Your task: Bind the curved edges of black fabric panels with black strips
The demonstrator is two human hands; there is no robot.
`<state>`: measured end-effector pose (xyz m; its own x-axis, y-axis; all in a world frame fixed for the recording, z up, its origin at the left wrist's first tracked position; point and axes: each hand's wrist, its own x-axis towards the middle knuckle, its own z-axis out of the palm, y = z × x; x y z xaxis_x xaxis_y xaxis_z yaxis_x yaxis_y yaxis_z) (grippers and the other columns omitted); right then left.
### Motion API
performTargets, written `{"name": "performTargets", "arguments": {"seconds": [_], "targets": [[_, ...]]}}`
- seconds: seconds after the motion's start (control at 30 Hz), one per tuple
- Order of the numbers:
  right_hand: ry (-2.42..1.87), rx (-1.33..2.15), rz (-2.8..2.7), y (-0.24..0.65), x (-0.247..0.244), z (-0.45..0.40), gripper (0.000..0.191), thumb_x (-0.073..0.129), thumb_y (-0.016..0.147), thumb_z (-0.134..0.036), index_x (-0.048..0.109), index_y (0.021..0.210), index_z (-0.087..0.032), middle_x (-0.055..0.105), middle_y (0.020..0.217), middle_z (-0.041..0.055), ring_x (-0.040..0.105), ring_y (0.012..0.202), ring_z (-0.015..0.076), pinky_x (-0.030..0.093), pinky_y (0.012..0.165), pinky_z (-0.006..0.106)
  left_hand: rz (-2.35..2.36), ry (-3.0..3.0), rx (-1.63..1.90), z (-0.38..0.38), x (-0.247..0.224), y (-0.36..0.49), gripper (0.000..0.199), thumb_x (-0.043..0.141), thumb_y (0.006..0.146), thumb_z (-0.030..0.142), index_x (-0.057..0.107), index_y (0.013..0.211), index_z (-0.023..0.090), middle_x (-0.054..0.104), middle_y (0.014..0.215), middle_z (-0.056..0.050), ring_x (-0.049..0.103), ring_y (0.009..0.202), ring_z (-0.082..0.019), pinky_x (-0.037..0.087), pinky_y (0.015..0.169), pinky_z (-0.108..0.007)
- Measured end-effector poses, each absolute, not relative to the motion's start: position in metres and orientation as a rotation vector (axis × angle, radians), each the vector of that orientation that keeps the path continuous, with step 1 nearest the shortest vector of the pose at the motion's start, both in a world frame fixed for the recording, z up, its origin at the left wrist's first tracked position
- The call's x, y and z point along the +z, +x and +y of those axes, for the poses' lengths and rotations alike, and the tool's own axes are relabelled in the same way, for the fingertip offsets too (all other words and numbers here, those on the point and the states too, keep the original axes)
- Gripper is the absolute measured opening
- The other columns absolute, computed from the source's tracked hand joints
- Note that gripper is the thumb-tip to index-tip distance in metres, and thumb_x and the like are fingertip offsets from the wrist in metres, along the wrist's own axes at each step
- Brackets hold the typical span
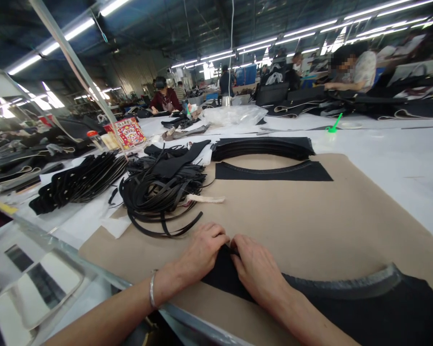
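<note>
A black fabric panel (346, 307) with a curved, shiny dark edge lies along the front of the brown board. My left hand (205, 247) pinches the panel's far left end, fingers pressed together on its edge. Close beside it, my right hand (256, 269) has its fingers curled on the same edge, thumb under the near side. The fingertips of both hands almost meet, and the exact fold between them is hidden. Beyond my hands, one similar black panel (274, 173) lies flat in front of a stack of curved black panels (263, 148).
A tangled heap of black strips (162, 187) lies left of my hands, beside a row of black pieces (79, 182). Brown board (310, 216) covers the white table (400, 168). A metal table edge (104, 276) runs in front. Co-workers sit farther back.
</note>
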<state>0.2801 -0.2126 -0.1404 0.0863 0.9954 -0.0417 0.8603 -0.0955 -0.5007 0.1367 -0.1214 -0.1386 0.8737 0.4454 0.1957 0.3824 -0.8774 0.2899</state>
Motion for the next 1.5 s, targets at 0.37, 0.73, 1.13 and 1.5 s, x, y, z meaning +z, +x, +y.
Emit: {"name": "performTargets", "arguments": {"seconds": [0.37, 0.73, 1.13, 1.5], "targets": [[-1.926, 0.571, -1.860, 0.287, -0.146, -0.218, 0.013, 0.051, 0.089, -0.009, 0.059, 0.096, -0.016, 0.058, 0.096, 0.0068, 0.056, 0.092, 0.0221, 0.044, 0.082, 0.033, 0.585, 2.711, 0.309, -0.125, -0.150, 0.124, 0.035, 0.038, 0.093, 0.006, 0.064, 0.113, 0.018, 0.062, 0.103, -0.005, 0.054, 0.096, -0.017, 0.047, 0.087, -0.029], [-1.846, 0.597, -1.938, 0.298, -0.143, -0.229, 0.018, 0.045, 0.090, -0.004, 0.059, 0.095, -0.014, 0.057, 0.096, 0.0078, 0.054, 0.092, 0.0225, 0.045, 0.083, 0.036, 0.649, 2.796, 0.297, -0.144, -0.141, 0.121, 0.045, 0.038, 0.089, 0.006, 0.060, 0.122, 0.024, 0.062, 0.112, -0.006, 0.055, 0.099, -0.021, 0.046, 0.087, -0.037], [-1.733, 0.565, -1.972, 0.315, -0.151, -0.249, 0.023, 0.041, 0.091, -0.003, 0.060, 0.092, -0.016, 0.055, 0.095, 0.0071, 0.052, 0.092, 0.0214, 0.045, 0.083, 0.035, 0.650, 2.890, 0.297, -0.155, -0.146, 0.118, 0.052, 0.042, 0.085, 0.004, 0.057, 0.127, 0.030, 0.052, 0.122, -0.009, 0.047, 0.110, -0.024, 0.040, 0.097, -0.044], [-1.627, 0.503, -2.051, 0.330, -0.155, -0.262, 0.022, 0.041, 0.093, -0.005, 0.060, 0.096, -0.016, 0.053, 0.095, 0.0054, 0.051, 0.090, 0.0193, 0.045, 0.085, 0.034, 0.640, 2.752, 0.363, -0.171, -0.142, 0.138, 0.042, 0.039, 0.088, 0.004, 0.062, 0.120, 0.022, 0.058, 0.117, -0.008, 0.050, 0.109, -0.021, 0.044, 0.097, -0.039]]}}
